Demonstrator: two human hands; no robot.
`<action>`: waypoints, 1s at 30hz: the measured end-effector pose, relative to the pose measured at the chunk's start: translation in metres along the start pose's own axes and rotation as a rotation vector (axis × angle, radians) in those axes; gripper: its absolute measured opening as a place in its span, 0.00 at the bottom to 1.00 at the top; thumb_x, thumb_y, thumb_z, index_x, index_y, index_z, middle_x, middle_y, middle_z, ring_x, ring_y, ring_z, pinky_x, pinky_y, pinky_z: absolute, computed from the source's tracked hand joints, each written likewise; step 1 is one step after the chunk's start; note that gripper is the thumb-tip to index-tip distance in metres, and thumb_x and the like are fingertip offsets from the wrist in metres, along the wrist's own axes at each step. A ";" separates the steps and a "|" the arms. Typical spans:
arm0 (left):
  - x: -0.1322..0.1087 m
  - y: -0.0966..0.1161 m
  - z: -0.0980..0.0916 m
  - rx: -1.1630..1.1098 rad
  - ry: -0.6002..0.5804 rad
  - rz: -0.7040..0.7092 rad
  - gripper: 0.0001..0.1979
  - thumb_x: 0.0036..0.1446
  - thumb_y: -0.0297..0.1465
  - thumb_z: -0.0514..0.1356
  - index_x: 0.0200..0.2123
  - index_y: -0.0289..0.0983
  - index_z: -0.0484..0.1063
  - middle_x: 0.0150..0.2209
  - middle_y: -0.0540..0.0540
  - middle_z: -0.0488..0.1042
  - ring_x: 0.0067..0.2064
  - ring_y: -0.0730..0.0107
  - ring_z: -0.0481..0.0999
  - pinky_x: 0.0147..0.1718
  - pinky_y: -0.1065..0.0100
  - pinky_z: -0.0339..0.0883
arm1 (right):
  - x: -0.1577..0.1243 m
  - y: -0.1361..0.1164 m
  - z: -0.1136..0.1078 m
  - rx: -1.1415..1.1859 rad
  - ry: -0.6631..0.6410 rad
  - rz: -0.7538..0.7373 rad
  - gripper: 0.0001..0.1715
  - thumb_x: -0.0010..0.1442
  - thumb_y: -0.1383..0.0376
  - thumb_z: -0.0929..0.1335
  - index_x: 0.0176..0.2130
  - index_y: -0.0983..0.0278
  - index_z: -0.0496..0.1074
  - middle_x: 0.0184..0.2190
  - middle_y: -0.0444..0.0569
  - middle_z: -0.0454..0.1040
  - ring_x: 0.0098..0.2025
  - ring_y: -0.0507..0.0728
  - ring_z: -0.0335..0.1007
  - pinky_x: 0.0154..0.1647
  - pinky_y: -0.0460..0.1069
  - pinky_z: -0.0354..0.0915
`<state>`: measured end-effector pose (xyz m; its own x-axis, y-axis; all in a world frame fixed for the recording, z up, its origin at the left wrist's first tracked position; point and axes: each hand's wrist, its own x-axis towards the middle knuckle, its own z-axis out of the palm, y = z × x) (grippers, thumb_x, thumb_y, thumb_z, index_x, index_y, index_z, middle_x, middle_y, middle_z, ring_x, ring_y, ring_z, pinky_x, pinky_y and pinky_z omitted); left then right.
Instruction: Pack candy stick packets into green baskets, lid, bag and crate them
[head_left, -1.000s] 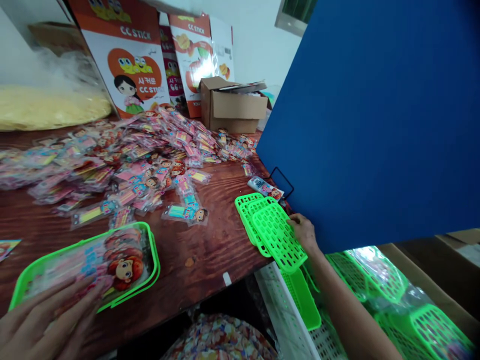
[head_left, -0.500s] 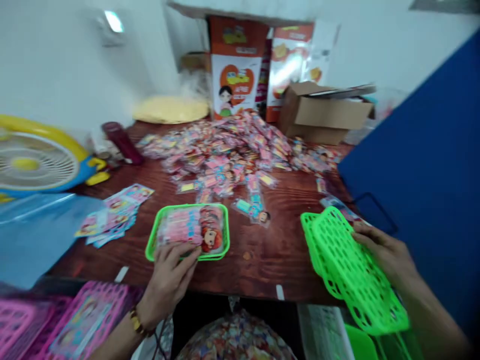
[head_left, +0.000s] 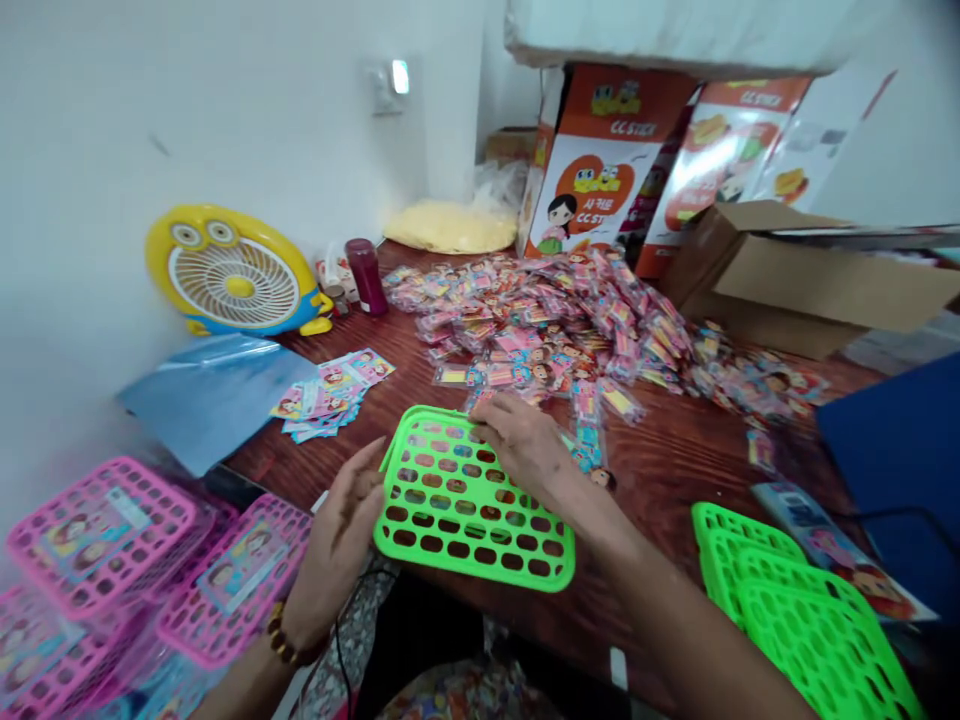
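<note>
A bright green perforated plastic lid (head_left: 476,510) lies tilted over the small green basket (head_left: 388,452), whose packed sachets show only through the holes. My right hand (head_left: 521,445) is closed on the lid's far right edge, with the forearm crossing from the lower right. Beside the left rim is my left hand (head_left: 349,520), fingers stretched along the side and near or touching it. It wears a beaded bracelet (head_left: 281,635). Just beyond my right hand, small character sachets (head_left: 589,445) lie on the dark wooden table (head_left: 652,560).
More green lids (head_left: 802,600) lie at the right. Pink baskets (head_left: 105,535) with cards stand at lower left. Printed cards (head_left: 334,390) lie beside a blue plastic sheet (head_left: 217,390). Behind are a sachet heap (head_left: 540,310), a yellow fan (head_left: 240,275), a dark red bottle (head_left: 365,278) and a cardboard box (head_left: 780,290).
My right hand has carried a green lid from the right-hand pile onto the basket. My left hand has shifted from the basket's front to its left side. The view has turned left.
</note>
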<state>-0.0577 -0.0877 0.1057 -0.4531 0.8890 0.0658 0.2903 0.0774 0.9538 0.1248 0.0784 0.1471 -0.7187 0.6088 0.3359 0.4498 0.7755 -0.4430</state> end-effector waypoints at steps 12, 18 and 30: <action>0.038 -0.005 0.018 -0.067 0.047 -0.084 0.26 0.57 0.42 0.59 0.58 0.39 0.69 0.38 0.48 0.79 0.35 0.68 0.76 0.33 0.70 0.71 | 0.016 0.026 0.015 -0.070 -0.076 0.074 0.11 0.65 0.65 0.64 0.44 0.61 0.76 0.42 0.49 0.76 0.45 0.57 0.71 0.46 0.51 0.63; 0.052 0.004 0.022 -0.227 0.075 -0.178 0.26 0.53 0.42 0.62 0.54 0.38 0.72 0.33 0.49 0.78 0.29 0.71 0.73 0.26 0.73 0.68 | 0.002 0.045 0.010 0.021 -0.114 0.193 0.16 0.66 0.60 0.64 0.50 0.57 0.73 0.47 0.48 0.77 0.49 0.59 0.72 0.49 0.53 0.65; 0.071 -0.002 0.021 -0.212 0.053 -0.230 0.25 0.49 0.37 0.62 0.51 0.36 0.75 0.36 0.47 0.79 0.27 0.73 0.70 0.23 0.73 0.67 | -0.017 0.075 0.030 0.246 -0.025 0.345 0.12 0.60 0.65 0.65 0.40 0.57 0.78 0.37 0.44 0.79 0.40 0.57 0.74 0.41 0.51 0.67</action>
<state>-0.0727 -0.0155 0.1019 -0.5317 0.8338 -0.1487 -0.0047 0.1727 0.9850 0.1544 0.1213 0.0831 -0.5620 0.8192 0.1141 0.5284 0.4617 -0.7124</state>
